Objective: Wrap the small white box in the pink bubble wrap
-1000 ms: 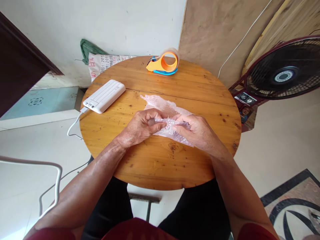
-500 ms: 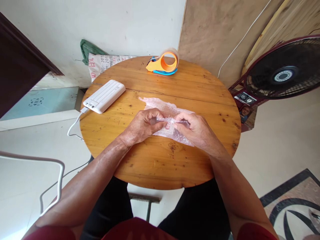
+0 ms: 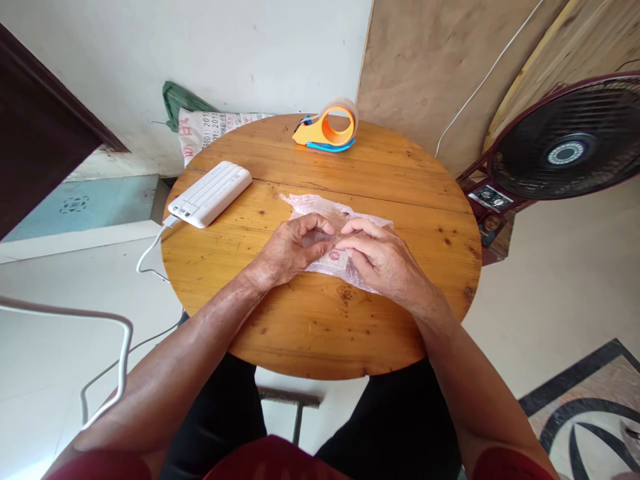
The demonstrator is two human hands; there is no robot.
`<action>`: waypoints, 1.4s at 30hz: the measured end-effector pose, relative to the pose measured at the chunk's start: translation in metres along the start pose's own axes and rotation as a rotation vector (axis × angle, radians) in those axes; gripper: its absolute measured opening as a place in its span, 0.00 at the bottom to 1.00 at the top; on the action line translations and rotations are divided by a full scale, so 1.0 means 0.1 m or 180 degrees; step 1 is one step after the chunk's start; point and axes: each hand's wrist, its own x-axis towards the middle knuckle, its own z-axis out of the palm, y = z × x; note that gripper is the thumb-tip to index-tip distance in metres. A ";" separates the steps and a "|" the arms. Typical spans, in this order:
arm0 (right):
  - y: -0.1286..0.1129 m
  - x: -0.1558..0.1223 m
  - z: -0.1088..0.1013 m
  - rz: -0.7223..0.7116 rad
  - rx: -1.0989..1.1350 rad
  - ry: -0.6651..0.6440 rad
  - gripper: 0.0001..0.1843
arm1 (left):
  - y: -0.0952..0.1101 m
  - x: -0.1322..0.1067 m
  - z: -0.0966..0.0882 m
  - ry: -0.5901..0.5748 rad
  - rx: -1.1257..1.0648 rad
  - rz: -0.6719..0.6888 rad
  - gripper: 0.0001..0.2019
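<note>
Head view: a sheet of pink-tinted bubble wrap [image 3: 320, 205] lies crumpled at the middle of the round wooden table [image 3: 310, 327], directly beneath the fingertips of both hands. The left hand [image 3: 283, 253] meets it from the left, thumb and forefinger curved toward each other; the right hand [image 3: 390, 263] lies over its right part, fingers bent inward. Whether either pinches the film cannot be told. Between them, at the near side, a small reddish mark [image 3: 334, 255] shows on the wrap or through it. The fingers hide the sheet's centre.

A white power bank [image 3: 210, 193] sits far left, a white cable [image 3: 145, 257] plugged into its near end. At the far edge stands an orange-and-blue tape dispenser [image 3: 313, 133] holding a roll of clear tape [image 3: 355, 110]. Beyond the table's far left are a printed sack [image 3: 203, 130] and a green bag [image 3: 183, 103], their contents hidden.
</note>
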 end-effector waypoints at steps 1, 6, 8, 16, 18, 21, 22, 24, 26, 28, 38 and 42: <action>0.00 0.01 0.00 -0.0066 -0.0064 -0.0013 0.13 | 0.00 0.00 0.00 -0.0011 -0.0002 0.0008 0.08; -0.02 0.02 0.01 -0.0322 -0.0198 -0.0081 0.10 | 0.01 0.01 0.00 -0.0044 0.0030 -0.0073 0.11; -0.02 0.02 0.00 -0.0297 -0.0284 -0.0121 0.11 | 0.02 0.00 -0.04 -0.0032 0.0121 -0.0160 0.13; -0.04 0.01 -0.03 -0.0347 -0.0431 -0.0090 0.11 | 0.04 -0.10 -0.29 -0.0058 -0.0031 -0.0729 0.18; -0.04 0.01 -0.02 -0.0347 -0.0462 -0.0106 0.11 | 0.03 -0.10 -0.29 -0.0008 0.0036 -0.0811 0.16; -0.05 0.01 -0.01 -0.0337 -0.0511 -0.0129 0.12 | 0.01 -0.07 -0.26 0.0141 0.0782 -0.0824 0.15; -0.05 0.01 -0.01 -0.0346 -0.0509 -0.0134 0.12 | 0.00 -0.07 -0.26 0.0230 0.1178 -0.0791 0.15; -0.06 0.02 -0.02 -0.0358 -0.0495 -0.0156 0.12 | 0.01 -0.10 -0.27 0.0435 0.1946 -0.0764 0.16; -0.07 0.02 -0.02 -0.0361 -0.0484 -0.0199 0.12 | 0.05 -0.16 -0.29 0.0536 0.2436 -0.0892 0.17; -0.08 0.02 -0.03 -0.0359 -0.0469 -0.0247 0.12 | 0.11 -0.23 -0.30 0.0529 0.2663 -0.1148 0.20; -0.09 0.04 -0.02 -0.0421 -0.0452 -0.0234 0.12 | 0.24 -0.21 -0.24 0.0287 0.3086 -0.1857 0.22; -0.10 0.03 -0.02 -0.0375 -0.0481 -0.0317 0.13 | 0.20 -0.19 -0.27 0.0369 0.3009 -0.1744 0.18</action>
